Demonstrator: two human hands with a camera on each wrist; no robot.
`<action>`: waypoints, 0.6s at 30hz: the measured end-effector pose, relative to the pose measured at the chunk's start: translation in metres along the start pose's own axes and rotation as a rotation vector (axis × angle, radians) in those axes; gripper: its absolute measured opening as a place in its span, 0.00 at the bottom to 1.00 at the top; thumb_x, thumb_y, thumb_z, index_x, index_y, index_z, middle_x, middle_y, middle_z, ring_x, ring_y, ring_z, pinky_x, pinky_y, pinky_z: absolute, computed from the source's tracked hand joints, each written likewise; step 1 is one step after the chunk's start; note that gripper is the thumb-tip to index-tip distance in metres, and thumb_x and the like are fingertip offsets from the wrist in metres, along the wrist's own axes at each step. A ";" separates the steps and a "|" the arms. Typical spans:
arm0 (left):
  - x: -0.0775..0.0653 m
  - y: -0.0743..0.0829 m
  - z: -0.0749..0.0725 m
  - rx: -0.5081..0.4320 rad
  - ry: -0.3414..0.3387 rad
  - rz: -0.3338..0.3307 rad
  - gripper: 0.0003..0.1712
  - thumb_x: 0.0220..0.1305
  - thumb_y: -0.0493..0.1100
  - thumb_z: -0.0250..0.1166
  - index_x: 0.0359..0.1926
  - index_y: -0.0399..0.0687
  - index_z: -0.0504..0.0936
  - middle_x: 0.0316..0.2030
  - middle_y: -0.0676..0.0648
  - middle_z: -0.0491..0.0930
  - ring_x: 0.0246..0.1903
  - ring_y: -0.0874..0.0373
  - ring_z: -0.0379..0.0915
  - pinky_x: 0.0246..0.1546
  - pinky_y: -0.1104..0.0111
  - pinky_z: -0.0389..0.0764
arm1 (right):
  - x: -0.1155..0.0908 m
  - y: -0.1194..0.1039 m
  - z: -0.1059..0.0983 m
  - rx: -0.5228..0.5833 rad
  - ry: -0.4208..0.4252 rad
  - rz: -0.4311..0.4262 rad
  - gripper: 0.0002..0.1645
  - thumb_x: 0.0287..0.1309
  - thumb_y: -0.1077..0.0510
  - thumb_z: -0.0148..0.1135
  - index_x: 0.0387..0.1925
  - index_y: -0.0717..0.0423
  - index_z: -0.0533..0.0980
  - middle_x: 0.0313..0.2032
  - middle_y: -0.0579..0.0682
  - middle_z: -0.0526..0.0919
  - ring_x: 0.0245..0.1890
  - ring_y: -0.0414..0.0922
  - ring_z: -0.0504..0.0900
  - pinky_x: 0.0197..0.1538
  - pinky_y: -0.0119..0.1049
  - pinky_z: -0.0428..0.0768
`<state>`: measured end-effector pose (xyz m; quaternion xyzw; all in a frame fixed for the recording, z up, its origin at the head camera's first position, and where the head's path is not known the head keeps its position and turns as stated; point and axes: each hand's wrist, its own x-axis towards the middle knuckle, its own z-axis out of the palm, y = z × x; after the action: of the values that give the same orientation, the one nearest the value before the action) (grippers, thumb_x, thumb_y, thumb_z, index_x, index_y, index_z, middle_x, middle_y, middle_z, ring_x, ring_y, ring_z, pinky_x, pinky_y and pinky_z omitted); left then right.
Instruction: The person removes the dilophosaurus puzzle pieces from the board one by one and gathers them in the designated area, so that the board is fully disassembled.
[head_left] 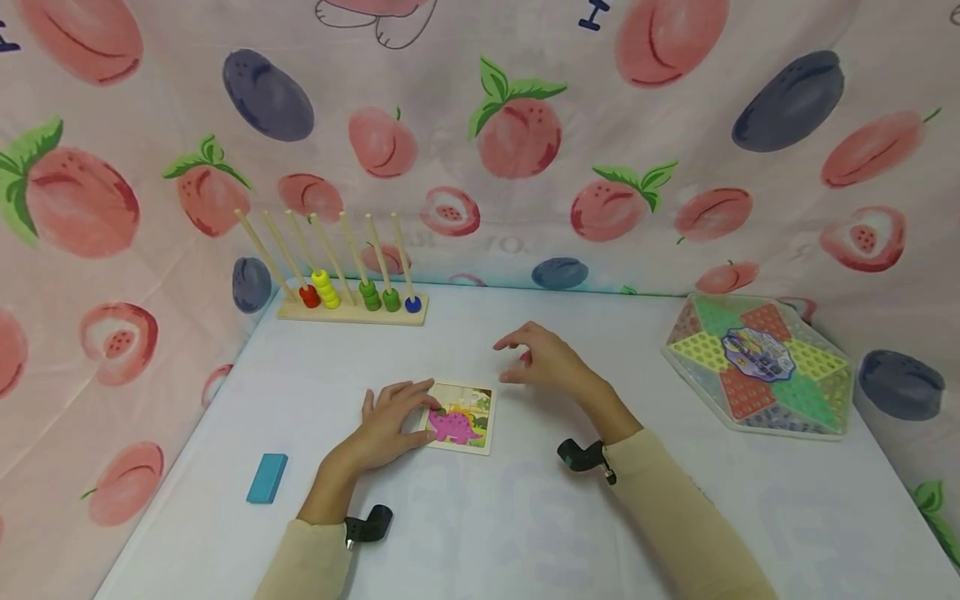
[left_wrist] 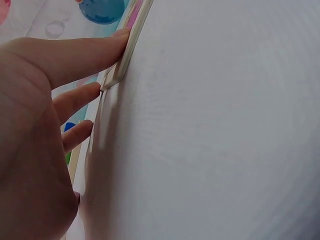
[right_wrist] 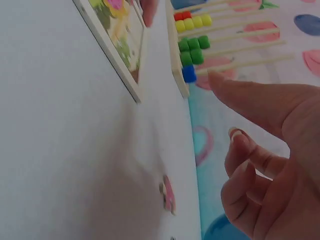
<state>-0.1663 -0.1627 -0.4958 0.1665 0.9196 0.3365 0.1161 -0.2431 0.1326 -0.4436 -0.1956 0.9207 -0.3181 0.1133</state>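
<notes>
A square wooden puzzle board (head_left: 459, 451) with a pink dinosaur picture lies flat on the white table. My left hand (head_left: 390, 425) rests at its left side, the thumb and index finger touching it, fingers fairly straight. In the left wrist view the thumb (left_wrist: 95, 55) presses on the board's edge. To the right of the board my right hand (head_left: 553, 363) hovers above the table, thumb and fingers apart, holding nothing that I can see. A small pink puzzle piece (right_wrist: 168, 194) lies on the table near it in the right wrist view; in the head view the hand partly hides it.
At the back left stands a wooden peg rack (head_left: 352, 313) with coloured beads on several upright rods. A blue block (head_left: 267, 478) lies left of my left hand. On the right is a star-patterned game box (head_left: 759, 363). A fruit-print cloth (head_left: 465, 125) hangs behind the table.
</notes>
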 end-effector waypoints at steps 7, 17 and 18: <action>0.000 0.002 0.000 0.005 -0.003 -0.007 0.20 0.62 0.46 0.72 0.54 0.60 0.80 0.78 0.45 0.62 0.78 0.37 0.46 0.71 0.27 0.25 | -0.002 -0.016 0.011 0.028 -0.151 -0.098 0.26 0.53 0.52 0.79 0.55 0.48 0.84 0.53 0.54 0.80 0.30 0.40 0.75 0.36 0.29 0.76; 0.001 0.001 0.000 0.004 -0.002 -0.003 0.19 0.62 0.46 0.72 0.54 0.61 0.80 0.78 0.46 0.63 0.78 0.38 0.48 0.70 0.27 0.25 | 0.002 -0.015 0.030 0.052 -0.208 -0.087 0.20 0.52 0.55 0.79 0.49 0.49 0.86 0.48 0.49 0.82 0.35 0.39 0.78 0.40 0.28 0.79; 0.001 0.001 0.000 0.004 -0.002 -0.001 0.19 0.62 0.46 0.72 0.54 0.61 0.80 0.78 0.46 0.63 0.78 0.38 0.48 0.70 0.27 0.25 | 0.002 -0.014 0.033 0.047 -0.212 -0.086 0.20 0.53 0.54 0.79 0.48 0.49 0.86 0.47 0.48 0.82 0.35 0.38 0.78 0.40 0.28 0.79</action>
<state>-0.1667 -0.1620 -0.4954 0.1665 0.9202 0.3345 0.1170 -0.2295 0.1037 -0.4606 -0.2649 0.8866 -0.3216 0.2006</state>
